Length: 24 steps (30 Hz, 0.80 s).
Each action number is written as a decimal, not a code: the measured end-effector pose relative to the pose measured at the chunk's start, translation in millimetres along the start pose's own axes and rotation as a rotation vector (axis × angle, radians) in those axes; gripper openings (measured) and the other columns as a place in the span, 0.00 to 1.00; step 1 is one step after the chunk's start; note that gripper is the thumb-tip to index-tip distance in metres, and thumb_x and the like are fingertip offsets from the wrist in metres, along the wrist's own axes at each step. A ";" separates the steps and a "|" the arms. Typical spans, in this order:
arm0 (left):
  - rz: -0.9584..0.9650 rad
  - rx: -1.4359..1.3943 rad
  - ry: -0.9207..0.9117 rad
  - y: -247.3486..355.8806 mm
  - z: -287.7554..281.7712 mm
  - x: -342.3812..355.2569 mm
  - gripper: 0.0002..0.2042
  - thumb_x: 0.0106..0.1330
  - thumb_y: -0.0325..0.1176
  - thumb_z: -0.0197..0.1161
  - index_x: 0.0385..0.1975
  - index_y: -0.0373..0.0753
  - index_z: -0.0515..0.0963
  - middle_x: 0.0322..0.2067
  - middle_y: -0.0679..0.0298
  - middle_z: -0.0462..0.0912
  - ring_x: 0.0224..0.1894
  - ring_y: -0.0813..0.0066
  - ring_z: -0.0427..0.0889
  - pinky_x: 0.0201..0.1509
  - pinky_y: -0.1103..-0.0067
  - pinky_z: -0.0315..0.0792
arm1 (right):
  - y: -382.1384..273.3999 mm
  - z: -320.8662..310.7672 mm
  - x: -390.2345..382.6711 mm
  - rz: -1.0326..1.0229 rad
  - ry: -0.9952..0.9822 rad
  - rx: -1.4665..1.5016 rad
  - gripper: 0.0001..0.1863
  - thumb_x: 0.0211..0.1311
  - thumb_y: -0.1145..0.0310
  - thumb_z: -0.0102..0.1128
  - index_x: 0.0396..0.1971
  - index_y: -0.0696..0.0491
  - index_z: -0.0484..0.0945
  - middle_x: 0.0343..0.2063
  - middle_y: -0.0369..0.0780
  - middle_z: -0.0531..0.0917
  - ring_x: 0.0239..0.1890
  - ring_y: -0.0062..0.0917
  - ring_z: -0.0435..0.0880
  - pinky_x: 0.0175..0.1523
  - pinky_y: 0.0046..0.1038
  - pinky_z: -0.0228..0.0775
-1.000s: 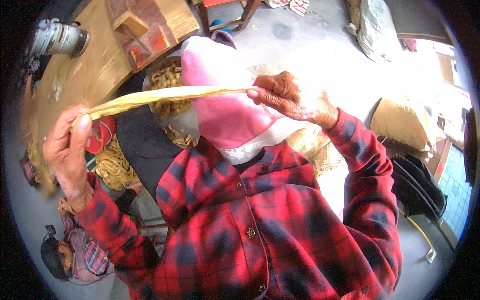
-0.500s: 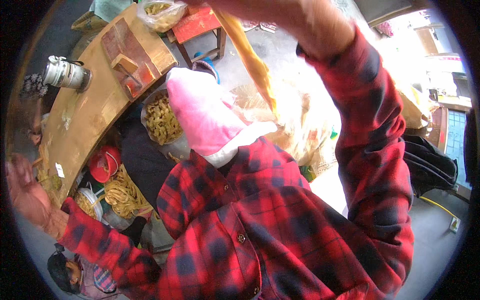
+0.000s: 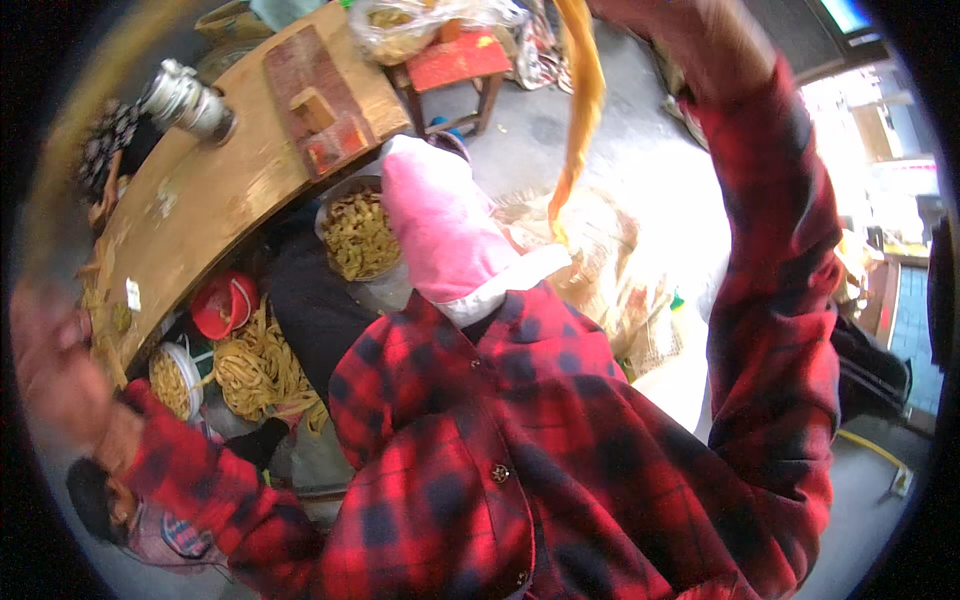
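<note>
— So what have you got hold of up there?

— My right hand is raised near the top edge, blurred, and the long yellow-orange fibre strip hangs down from about there. Whether my fingers are clamped on it I cannot tell; the hand is too smeared. The strip's lower end dangles just beside the pink cloth hood with a white edge.

— And the other hand?

— My left hand is out at the left rim, also blurred, near the edge of the curved wooden workbench. Closed or spread, I cannot tell.

— What is round about?

— A round metal bowl of yellow strips below the bench, a loose heap of the same strips on the ground, a small red plastic bucket, and a red stool farther off.

— Anything likely to go wrong?

— I judge the strip could slip free if my hold is loose, since it swings from one end. It might also snag on the hood, or drop onto the dusty concrete floor.
</note>
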<state>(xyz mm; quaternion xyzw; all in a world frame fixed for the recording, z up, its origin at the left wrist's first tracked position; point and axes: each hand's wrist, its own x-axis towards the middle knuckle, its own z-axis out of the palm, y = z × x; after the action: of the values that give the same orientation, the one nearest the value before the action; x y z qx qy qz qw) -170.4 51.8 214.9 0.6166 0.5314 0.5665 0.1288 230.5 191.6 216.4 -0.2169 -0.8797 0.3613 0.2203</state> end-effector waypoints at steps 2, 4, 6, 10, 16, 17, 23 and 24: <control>-0.243 0.123 -0.163 -34.5 14.0 -44.2 0.11 0.63 0.29 0.56 0.44 0.36 0.75 0.34 0.67 0.77 0.28 0.87 0.71 0.28 0.91 0.64 | 46.5 29.6 0.2 0.097 0.015 0.030 0.16 0.64 0.58 0.52 0.39 0.56 0.79 0.21 0.33 0.77 0.27 0.13 0.74 0.30 0.16 0.68; -0.392 0.057 -0.398 -49.1 70.3 -65.3 0.09 0.63 0.31 0.57 0.40 0.37 0.76 0.28 0.71 0.75 0.23 0.89 0.68 0.24 0.90 0.62 | 84.3 58.0 -29.0 0.249 0.103 0.094 0.17 0.64 0.57 0.51 0.36 0.56 0.79 0.20 0.33 0.76 0.25 0.13 0.73 0.30 0.16 0.67; -0.557 -0.035 -0.568 -79.8 97.3 -78.2 0.09 0.64 0.33 0.57 0.39 0.36 0.75 0.23 0.73 0.72 0.23 0.89 0.67 0.25 0.89 0.62 | 122.2 84.1 -45.6 0.364 0.066 0.107 0.19 0.64 0.54 0.50 0.29 0.57 0.79 0.18 0.33 0.75 0.22 0.13 0.71 0.27 0.17 0.64; -0.529 -0.071 -0.615 -132.8 138.8 -72.3 0.11 0.66 0.37 0.54 0.39 0.35 0.74 0.22 0.74 0.70 0.23 0.90 0.65 0.25 0.90 0.60 | 160.5 109.2 -54.8 0.530 0.004 0.126 0.22 0.64 0.53 0.51 0.21 0.57 0.76 0.13 0.31 0.68 0.18 0.14 0.64 0.22 0.21 0.56; -0.512 -0.134 -0.608 -181.4 174.6 -50.8 0.11 0.65 0.38 0.54 0.33 0.35 0.75 0.20 0.75 0.68 0.22 0.90 0.63 0.24 0.89 0.57 | 215.1 115.2 -35.9 0.586 0.071 0.195 0.21 0.63 0.54 0.51 0.20 0.57 0.75 0.13 0.31 0.68 0.19 0.14 0.64 0.24 0.20 0.56; -0.515 -0.137 -0.610 -188.5 177.5 -47.7 0.11 0.65 0.38 0.54 0.32 0.35 0.75 0.20 0.75 0.68 0.22 0.90 0.62 0.24 0.89 0.57 | 222.8 115.1 -31.9 0.586 0.069 0.201 0.21 0.63 0.54 0.51 0.20 0.57 0.75 0.13 0.31 0.68 0.19 0.13 0.64 0.24 0.20 0.56; -0.576 -0.211 -0.580 -219.8 196.0 -38.3 0.10 0.64 0.38 0.55 0.32 0.36 0.75 0.20 0.75 0.68 0.22 0.90 0.62 0.24 0.90 0.56 | 254.2 112.2 -15.7 0.605 0.058 0.138 0.21 0.63 0.55 0.50 0.24 0.59 0.76 0.20 0.36 0.75 0.24 0.18 0.70 0.32 0.24 0.64; -0.577 -0.222 -0.574 -221.1 198.6 -36.4 0.11 0.64 0.37 0.55 0.31 0.35 0.74 0.20 0.75 0.68 0.22 0.90 0.62 0.25 0.89 0.57 | 257.1 111.7 -14.4 0.610 0.062 0.140 0.20 0.63 0.55 0.50 0.24 0.59 0.76 0.20 0.35 0.75 0.24 0.18 0.70 0.32 0.23 0.64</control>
<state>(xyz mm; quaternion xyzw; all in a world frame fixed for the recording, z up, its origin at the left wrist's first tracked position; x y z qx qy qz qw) -109.6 199.5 -38.4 0.5577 0.5607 0.3663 0.4903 238.5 289.3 -46.6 -0.4661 -0.7399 0.4637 0.1426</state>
